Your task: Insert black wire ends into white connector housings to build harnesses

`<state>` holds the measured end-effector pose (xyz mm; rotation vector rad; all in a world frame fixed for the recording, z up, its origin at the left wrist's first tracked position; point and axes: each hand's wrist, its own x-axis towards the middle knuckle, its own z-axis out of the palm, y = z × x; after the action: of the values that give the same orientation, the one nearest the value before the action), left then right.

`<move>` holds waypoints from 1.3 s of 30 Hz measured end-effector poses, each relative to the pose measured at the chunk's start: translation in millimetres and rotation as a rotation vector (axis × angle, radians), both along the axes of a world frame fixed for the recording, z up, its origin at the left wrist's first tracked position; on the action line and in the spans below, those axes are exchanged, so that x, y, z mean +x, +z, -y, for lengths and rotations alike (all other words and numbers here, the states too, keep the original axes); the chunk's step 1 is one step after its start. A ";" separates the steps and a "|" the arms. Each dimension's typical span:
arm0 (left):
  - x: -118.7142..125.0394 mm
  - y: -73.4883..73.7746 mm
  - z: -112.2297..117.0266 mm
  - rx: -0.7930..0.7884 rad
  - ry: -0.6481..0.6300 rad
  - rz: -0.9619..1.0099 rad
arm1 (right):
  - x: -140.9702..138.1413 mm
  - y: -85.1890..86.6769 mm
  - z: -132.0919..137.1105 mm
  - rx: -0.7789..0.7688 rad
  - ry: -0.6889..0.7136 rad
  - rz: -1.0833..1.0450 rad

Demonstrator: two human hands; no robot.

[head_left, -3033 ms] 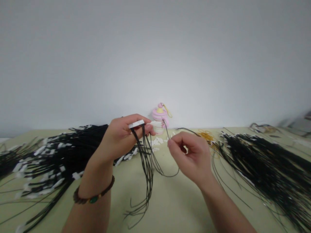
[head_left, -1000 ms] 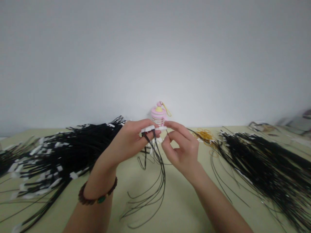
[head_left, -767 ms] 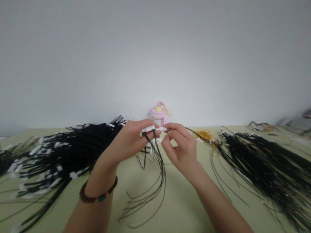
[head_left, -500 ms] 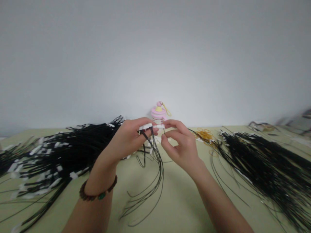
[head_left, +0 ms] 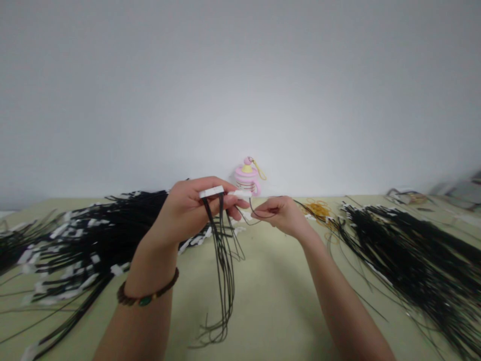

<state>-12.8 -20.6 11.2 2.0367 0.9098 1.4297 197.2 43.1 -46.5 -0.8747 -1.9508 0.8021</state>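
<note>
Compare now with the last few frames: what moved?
The right hand has drawn away rightward from the white connector, a thin black wire running into its fingers. The left hand keeps the connector, shifted slightly left, its black wires hanging straighter. The wire bundles and pink ornament stayed put.

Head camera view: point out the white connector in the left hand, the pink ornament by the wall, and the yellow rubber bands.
White plastic connector point(head_left: 211, 192): head view, on its top face.
Pink ornament point(head_left: 247, 176): head view, on its upper body.
Yellow rubber bands point(head_left: 317, 210): head view, on the middle of the tangle.
</note>
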 end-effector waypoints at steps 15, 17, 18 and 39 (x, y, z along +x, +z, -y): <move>-0.8 -8.5 -16.8 0.101 0.246 -0.267 | 36.7 16.7 8.6 0.096 -0.138 -0.006; -2.1 -9.6 -18.3 0.142 0.284 -0.327 | 25.8 21.9 22.8 0.194 -0.295 -0.159; -2.7 -9.8 -18.4 0.150 0.290 -0.344 | 18.0 24.1 30.7 0.235 -0.335 -0.245; -3.7 -8.4 -12.7 0.297 0.310 -0.520 | -27.9 19.5 60.6 0.188 -0.071 -0.051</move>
<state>-16.5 -7.9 2.8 2.6563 1.3362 1.2579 169.3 -17.5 -27.0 -0.7977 -1.9044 0.5842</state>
